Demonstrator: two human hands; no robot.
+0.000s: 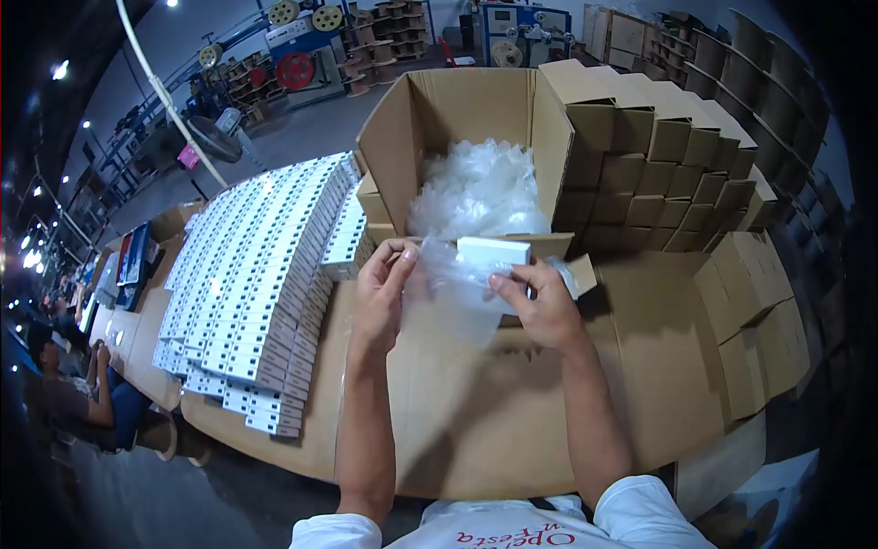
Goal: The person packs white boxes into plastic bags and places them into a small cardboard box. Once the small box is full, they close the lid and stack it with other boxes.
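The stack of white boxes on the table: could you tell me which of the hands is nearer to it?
Left. The left hand holds the plastic bag just beside the white boxes; the right hand is farther off, on the bag's other side.

Bag (pixel 457 279) was thin clear glossy plastic; small box (pixel 494 250) smooth white card; carton (pixel 457 110) and table sheet (pixel 476 412) matt brown cardboard.

Bench top (pixel 512 412) covered in flat cardboard; stacked white boxes (pixel 256 284) on its left; open carton (pixel 439 119) at back; folded brown cartons (pixel 668 156) right, probably empty.
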